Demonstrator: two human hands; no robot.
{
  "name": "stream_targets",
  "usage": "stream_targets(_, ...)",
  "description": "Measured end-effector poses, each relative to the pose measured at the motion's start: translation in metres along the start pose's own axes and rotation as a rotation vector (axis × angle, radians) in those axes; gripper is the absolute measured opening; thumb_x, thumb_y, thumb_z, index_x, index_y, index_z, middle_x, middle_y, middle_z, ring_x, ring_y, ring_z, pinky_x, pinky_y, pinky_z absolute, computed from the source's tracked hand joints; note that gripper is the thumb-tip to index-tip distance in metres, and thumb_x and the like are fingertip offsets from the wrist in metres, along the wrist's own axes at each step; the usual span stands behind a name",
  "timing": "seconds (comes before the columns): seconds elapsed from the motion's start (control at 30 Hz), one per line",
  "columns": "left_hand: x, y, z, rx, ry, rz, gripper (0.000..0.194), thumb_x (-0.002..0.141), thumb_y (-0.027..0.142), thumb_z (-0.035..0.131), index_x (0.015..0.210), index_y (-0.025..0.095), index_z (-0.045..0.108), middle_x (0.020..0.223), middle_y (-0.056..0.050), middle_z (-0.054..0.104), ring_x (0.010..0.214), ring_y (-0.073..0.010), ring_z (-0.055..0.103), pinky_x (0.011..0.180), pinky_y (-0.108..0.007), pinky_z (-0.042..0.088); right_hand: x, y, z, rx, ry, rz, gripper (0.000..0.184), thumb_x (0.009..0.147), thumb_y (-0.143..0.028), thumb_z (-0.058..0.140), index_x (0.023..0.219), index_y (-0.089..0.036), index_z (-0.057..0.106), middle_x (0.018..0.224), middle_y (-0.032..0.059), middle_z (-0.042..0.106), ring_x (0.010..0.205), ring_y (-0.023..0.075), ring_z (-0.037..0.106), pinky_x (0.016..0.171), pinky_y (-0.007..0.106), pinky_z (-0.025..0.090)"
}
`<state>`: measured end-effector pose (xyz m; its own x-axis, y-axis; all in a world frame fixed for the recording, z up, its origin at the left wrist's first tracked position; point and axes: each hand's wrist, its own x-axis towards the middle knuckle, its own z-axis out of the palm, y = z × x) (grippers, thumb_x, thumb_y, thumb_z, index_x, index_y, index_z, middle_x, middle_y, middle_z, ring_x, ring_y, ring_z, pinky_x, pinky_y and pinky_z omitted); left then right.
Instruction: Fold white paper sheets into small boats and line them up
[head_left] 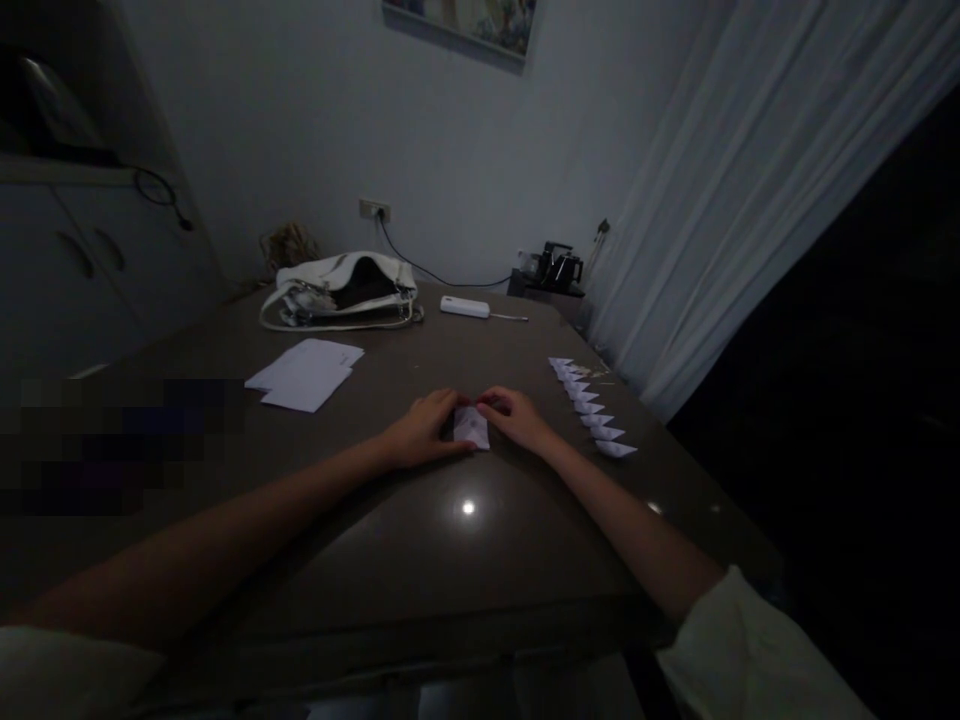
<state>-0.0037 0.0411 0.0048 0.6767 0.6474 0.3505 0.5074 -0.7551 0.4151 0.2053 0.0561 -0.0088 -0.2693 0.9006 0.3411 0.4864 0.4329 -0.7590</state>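
Note:
A small folded piece of white paper (pixel 471 427) lies on the dark glossy table between my two hands. My left hand (pixel 426 430) holds it from the left, with the thumb along its near edge and the fingers at its far left corner. At the far right corner, the thumb and index finger of my right hand (pixel 517 417) pinch the paper. To the right, several folded paper boats (pixel 598 420) stand in a row running away from me. A stack of white paper sheets (pixel 307 375) rests farther back on the left.
A white handbag (pixel 341 285) sits at the back of the table (pixel 420 560). Right of it lies a white power bank (pixel 465 307) with a short cable. A black kettle (pixel 561 268) stands on a low stand beyond. Sheer curtains (pixel 697 200) hang along the right.

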Motion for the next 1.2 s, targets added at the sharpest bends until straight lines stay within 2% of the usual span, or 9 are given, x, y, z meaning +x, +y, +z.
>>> stream_targets(0.13,-0.002,0.002,0.001,0.033,-0.02,-0.004,0.058,0.077,0.052,0.06,0.12,0.017,0.044,0.119,-0.013,0.053,0.11,-0.0278,0.05,0.092,-0.044,0.039,0.003,-0.002,0.0,-0.137,-0.038,-0.062,0.017,0.081,-0.03,0.06,0.087,-0.015,0.066,0.082,0.0035,0.066,0.068,0.0122,0.056,0.063,0.024,0.042)
stream_targets(0.27,-0.005,0.007,0.001,0.076,0.008,0.007,0.054,0.08,0.051,0.057,0.121,0.019,0.042,0.122,-0.011,0.052,0.113,-0.0271,0.048,0.091,-0.042,0.039,-0.001,-0.001,-0.002,0.0,-0.108,-0.015,0.015,0.081,-0.027,0.059,0.088,-0.014,0.064,0.074,0.0014,0.062,0.063,0.011,0.055,0.059,0.022,0.041)
stream_targets(0.47,-0.006,0.008,0.002,0.126,0.061,-0.068,0.058,0.078,0.053,0.059,0.122,0.019,0.043,0.12,-0.011,0.055,0.111,-0.0285,0.05,0.091,-0.043,0.038,-0.004,-0.002,-0.003,0.021,-0.077,0.049,0.01,0.079,-0.023,0.059,0.086,-0.016,0.061,0.063,-0.0026,0.054,0.055,0.0098,0.049,0.052,0.02,0.037)
stream_targets(0.57,-0.005,0.007,0.002,0.112,0.07,-0.117,0.054,0.079,0.047,0.06,0.121,0.019,0.045,0.119,-0.011,0.056,0.111,-0.0276,0.05,0.091,-0.043,0.039,-0.006,-0.008,-0.007,-0.067,-0.032,0.072,0.002,0.077,-0.018,0.057,0.078,-0.016,0.057,0.063,-0.0022,0.055,0.055,0.0097,0.049,0.052,0.02,0.036)
stream_targets(0.63,-0.005,0.009,0.0,0.117,0.044,-0.11,0.04,0.082,0.038,0.057,0.117,0.02,0.05,0.118,-0.009,0.056,0.111,-0.0261,0.05,0.09,-0.041,0.039,-0.008,-0.013,-0.011,-0.22,-0.041,0.064,0.003,0.075,-0.014,0.058,0.076,-0.016,0.056,0.063,-0.0026,0.054,0.055,0.0096,0.048,0.052,0.021,0.034)
stream_targets(0.73,-0.005,0.014,-0.004,0.171,-0.02,-0.033,0.023,0.084,0.024,0.05,0.105,0.021,0.059,0.114,-0.007,0.058,0.107,-0.0244,0.051,0.088,-0.04,0.038,-0.011,-0.018,-0.016,-0.427,-0.055,0.06,0.009,0.072,-0.014,0.062,0.079,-0.017,0.057,0.07,-0.001,0.056,0.062,0.0116,0.05,0.057,0.023,0.035)
stream_targets(0.9,-0.006,0.02,-0.006,0.19,-0.087,0.057,0.023,0.088,0.023,0.043,0.103,0.02,0.061,0.104,-0.006,0.063,0.098,-0.0218,0.056,0.086,-0.038,0.038,-0.014,-0.019,-0.017,-0.5,-0.028,-0.073,0.034,0.073,-0.011,0.061,0.106,-0.019,0.058,0.1,0.0054,0.057,0.091,0.0169,0.053,0.077,0.028,0.042)
stream_targets(1.03,-0.006,0.021,-0.005,0.191,-0.092,0.063,0.024,0.089,0.024,0.043,0.104,0.02,0.061,0.106,-0.006,0.065,0.1,-0.0221,0.056,0.088,-0.039,0.036,-0.017,-0.026,-0.011,-0.602,-0.106,-0.158,0.022,0.082,-0.013,0.053,0.099,-0.017,0.065,0.097,0.0071,0.059,0.092,0.0186,0.052,0.083,0.032,0.041)
stream_targets(1.2,-0.005,0.021,-0.003,0.197,-0.073,0.062,0.024,0.09,0.027,0.044,0.104,0.022,0.063,0.105,-0.005,0.065,0.1,-0.0222,0.056,0.087,-0.039,0.036,-0.024,-0.043,-0.004,-0.679,-0.179,-0.207,0.022,0.084,-0.012,0.05,0.096,-0.018,0.068,0.095,0.0072,0.061,0.091,0.0189,0.051,0.08,0.032,0.041)
